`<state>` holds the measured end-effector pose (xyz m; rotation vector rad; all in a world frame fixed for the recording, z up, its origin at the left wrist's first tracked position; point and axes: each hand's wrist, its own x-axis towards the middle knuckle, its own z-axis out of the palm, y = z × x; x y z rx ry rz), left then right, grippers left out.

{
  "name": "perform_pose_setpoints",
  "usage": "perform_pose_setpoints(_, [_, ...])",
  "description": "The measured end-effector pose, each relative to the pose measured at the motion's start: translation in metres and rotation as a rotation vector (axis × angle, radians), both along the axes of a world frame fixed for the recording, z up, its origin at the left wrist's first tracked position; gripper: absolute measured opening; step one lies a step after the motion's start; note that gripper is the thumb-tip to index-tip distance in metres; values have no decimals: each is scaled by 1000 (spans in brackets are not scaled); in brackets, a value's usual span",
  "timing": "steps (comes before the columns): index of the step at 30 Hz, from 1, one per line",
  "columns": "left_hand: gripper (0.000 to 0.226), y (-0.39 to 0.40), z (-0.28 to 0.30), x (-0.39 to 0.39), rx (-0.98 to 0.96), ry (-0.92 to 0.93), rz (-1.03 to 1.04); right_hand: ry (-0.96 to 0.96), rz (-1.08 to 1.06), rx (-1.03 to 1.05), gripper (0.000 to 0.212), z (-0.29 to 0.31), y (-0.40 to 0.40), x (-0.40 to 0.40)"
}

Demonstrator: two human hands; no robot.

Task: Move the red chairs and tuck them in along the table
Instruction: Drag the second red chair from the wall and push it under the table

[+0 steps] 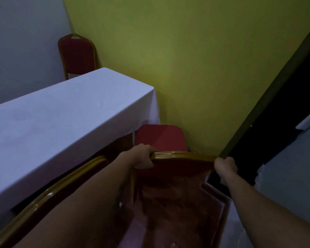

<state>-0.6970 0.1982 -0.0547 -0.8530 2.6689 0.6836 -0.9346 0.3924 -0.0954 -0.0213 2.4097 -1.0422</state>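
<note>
Both hands, left hand (143,156) and right hand (225,166), are gripping the red chair's (161,138) gold backrest top, near the white table's (61,113) right end.

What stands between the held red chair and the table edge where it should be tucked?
Nothing visible does. Both the left hand and the right hand grip the red chair, whose seat already sits at the corner of the table.

Three red chairs (161,138) (76,54) (48,192), one table (61,113), two hands (143,156) (225,166)

Dim, bluish light throughout, soft blur overall, wide-angle bending at the edges, faint glare on the gold chair frame (183,155).
</note>
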Motion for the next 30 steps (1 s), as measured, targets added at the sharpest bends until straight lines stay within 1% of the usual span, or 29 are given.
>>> perform_pose_setpoints(1, [39, -3, -3, 3, 16, -20, 16, -189, -143, -152, 50, -1, 3, 3])
perform_pose_setpoints(2, [38, -5, -6, 5, 16, -47, 37, -370, -225, -314, 51, 3, 4, 11])
perform_pose_setpoints(3, [37, -6, -8, 5, 12, -69, 56, -500, -258, -454, 50, 6, 2, 20])
perform_pose_setpoints(5, [39, -4, -8, 3, -12, -105, 71, -649, -263, -646, 59, 14, -11, 44])
perform_pose_setpoints(7, [38, -1, -3, -1, -26, -137, 57, -717, -226, -727, 67, 18, -31, 70])
perform_pose_setpoints(8, [35, 1, 0, -2, -28, -156, 47, -719, -218, -737, 72, 18, -38, 78])
perform_pose_setpoints(10, [32, 3, 4, -2, -33, -182, 26, -621, -258, -705, 76, 20, -46, 87])
perform_pose_setpoints(11, [29, 5, 4, -3, -35, -188, 14, -564, -278, -675, 71, 20, -46, 87])
perform_pose_setpoints(13, [15, 13, 4, -5, -33, -197, -20, -488, -298, -634, 54, 20, -41, 80])
perform_pose_setpoints(14, [10, 18, 3, -8, -30, -201, -37, -464, -291, -621, 51, 21, -37, 75])
perform_pose_setpoints(16, [15, 29, 0, -14, -20, -193, -68, -418, -271, -592, 49, 22, -30, 62])
perform_pose_setpoints(19, [30, 47, 0, -23, 10, -157, -103, -368, -198, -547, 30, 25, -20, 41])
perform_pose_setpoints(21, [34, 58, -2, -26, 37, -132, -129, -347, -130, -501, 26, 25, -15, 26])
perform_pose_setpoints(24, [39, 66, -4, -26, 71, -95, -123, -383, -32, -436, 9, 27, -10, 13])
perform_pose_setpoints(27, [43, 68, -2, -22, 101, -74, -87, -420, 47, -387, 17, 28, -15, 3])
perform_pose_setpoints(30, [40, 63, 0, -20, 130, -81, -50, -433, 93, -378, 21, 30, -29, 2])
